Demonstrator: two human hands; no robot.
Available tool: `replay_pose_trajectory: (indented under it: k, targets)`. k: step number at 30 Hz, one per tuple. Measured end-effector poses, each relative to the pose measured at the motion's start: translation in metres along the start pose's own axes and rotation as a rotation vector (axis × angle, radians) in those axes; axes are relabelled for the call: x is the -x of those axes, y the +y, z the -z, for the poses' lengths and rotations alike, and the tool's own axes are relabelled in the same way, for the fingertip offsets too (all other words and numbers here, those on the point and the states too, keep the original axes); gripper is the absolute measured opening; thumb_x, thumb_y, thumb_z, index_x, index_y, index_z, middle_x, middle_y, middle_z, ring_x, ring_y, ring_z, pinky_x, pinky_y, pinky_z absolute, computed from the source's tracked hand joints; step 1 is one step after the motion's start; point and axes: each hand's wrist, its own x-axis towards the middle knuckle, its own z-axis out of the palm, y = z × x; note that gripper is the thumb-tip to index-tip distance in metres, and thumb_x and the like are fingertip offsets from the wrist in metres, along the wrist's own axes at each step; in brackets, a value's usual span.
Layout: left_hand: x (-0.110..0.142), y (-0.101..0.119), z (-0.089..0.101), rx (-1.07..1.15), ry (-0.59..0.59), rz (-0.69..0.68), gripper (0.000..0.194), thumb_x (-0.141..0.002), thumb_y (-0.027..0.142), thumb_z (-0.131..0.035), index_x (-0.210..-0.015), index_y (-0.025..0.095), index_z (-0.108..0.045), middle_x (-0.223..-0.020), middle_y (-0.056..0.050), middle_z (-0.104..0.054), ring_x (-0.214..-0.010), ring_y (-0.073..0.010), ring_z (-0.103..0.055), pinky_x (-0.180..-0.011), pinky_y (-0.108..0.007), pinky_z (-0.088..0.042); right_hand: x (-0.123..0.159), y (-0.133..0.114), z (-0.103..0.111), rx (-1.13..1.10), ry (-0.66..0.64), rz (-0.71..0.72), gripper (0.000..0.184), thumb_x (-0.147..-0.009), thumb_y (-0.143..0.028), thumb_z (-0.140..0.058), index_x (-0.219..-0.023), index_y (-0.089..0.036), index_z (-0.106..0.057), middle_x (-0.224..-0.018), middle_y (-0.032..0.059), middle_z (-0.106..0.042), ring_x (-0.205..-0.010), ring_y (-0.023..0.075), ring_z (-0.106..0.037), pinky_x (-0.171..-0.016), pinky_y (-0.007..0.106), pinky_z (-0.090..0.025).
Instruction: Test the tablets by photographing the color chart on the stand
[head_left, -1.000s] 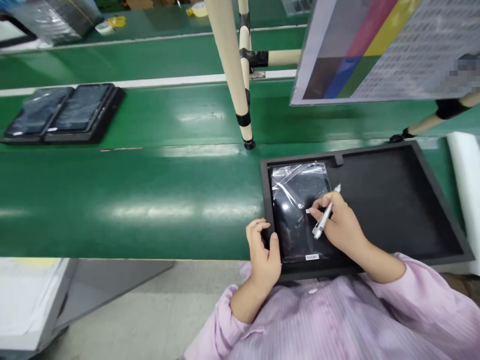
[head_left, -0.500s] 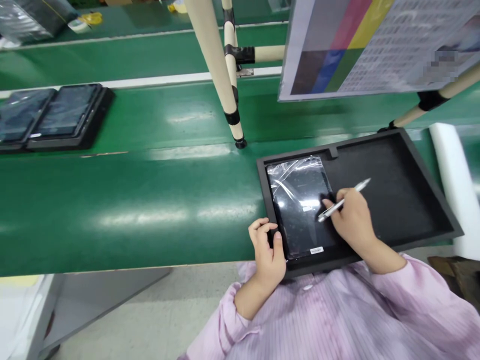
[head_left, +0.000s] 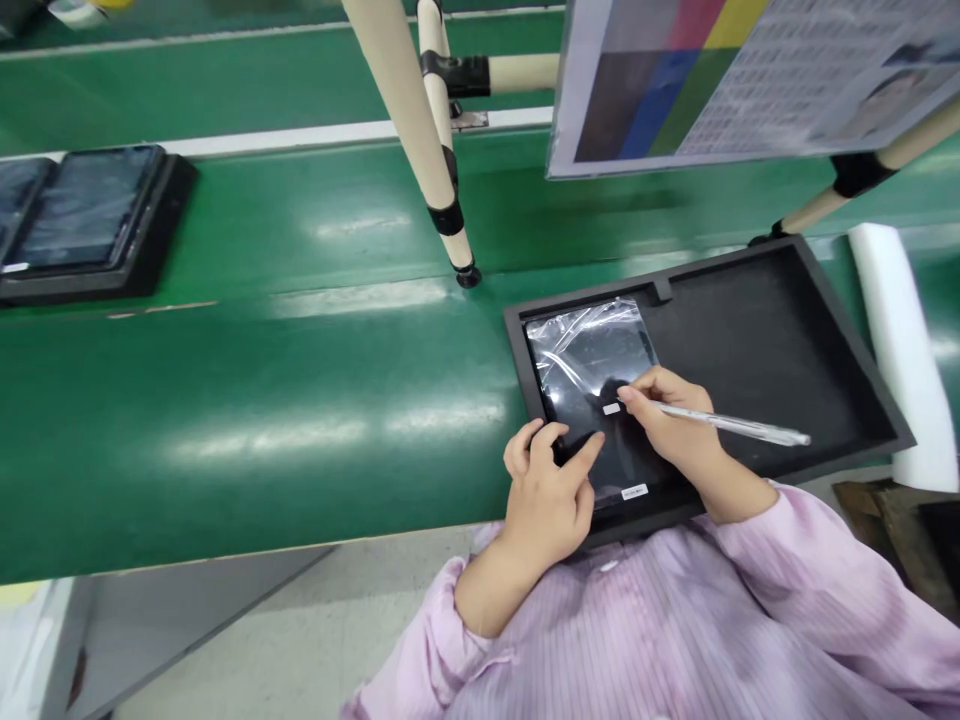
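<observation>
A tablet point(head_left: 592, 350) with clear film over its screen lies in the left part of a black foam tray point(head_left: 780, 340). Two small white labels show on it, one mid-screen point(head_left: 611, 409) and one near the lower edge point(head_left: 634, 492). My right hand point(head_left: 675, 415) grips a silvery pen point(head_left: 750, 428), one end at the fingertips by the middle label, the other pointing right. My left hand point(head_left: 551, 490) rests over the tray's left edge and the tablet's lower left, fingers spread, index finger reaching onto the screen.
More tablets point(head_left: 86, 210) in black foam trays sit at the far left of the green bench point(head_left: 300, 400). A beige pipe post point(head_left: 420, 130) stands behind the tray. A printed colour sheet point(head_left: 675, 90) hangs at upper right. White foam point(head_left: 907, 350) lies right of the tray.
My left hand has moved right, from the tray's edge onto the tablet. My right hand has shifted left and turned the pen, so its long end now points right. The view has shifted slightly.
</observation>
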Motion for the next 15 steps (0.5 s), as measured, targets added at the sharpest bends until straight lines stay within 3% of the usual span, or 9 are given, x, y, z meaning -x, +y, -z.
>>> replay_pose_trajectory:
  k: [3,8,15]
  targets:
    - [0.0,-0.004,-0.001,0.06,-0.01,0.025,0.053,-0.074,0.007,-0.053,-0.119,0.029,-0.07,-0.127,-0.012,-0.046,-0.126,-0.0359,-0.036,-0.104,-0.062,-0.036,0.001,0.002,-0.004,0.021,0.025,-0.004,0.033,-0.078,-0.045,-0.068,-0.064,-0.019,-0.053,-0.053,-0.0015,-0.055,-0.043,0.0112,-0.047,-0.042,0.022,-0.036]
    - [0.004,-0.009,-0.003,0.137,0.041,0.013,0.049,-0.075,0.006,-0.05,-0.113,0.027,-0.072,-0.124,-0.011,-0.047,-0.126,-0.0336,-0.037,-0.104,-0.059,-0.037,0.003,0.001,-0.006,0.071,0.032,0.058,0.038,-0.077,-0.042,-0.068,-0.051,-0.02,-0.05,-0.056,0.002,-0.059,-0.05,0.0147,-0.055,-0.049,0.026,-0.045]
    - [0.005,-0.012,-0.003,0.143,0.056,0.005,0.044,-0.076,0.006,-0.049,-0.107,0.026,-0.073,-0.121,-0.011,-0.05,-0.124,-0.0315,-0.041,-0.104,-0.057,-0.039,0.0,0.002,-0.005,0.095,0.019,0.12,0.034,-0.08,-0.035,-0.067,-0.053,-0.02,-0.054,-0.059,0.002,-0.062,-0.05,0.015,-0.058,-0.049,0.026,-0.046]
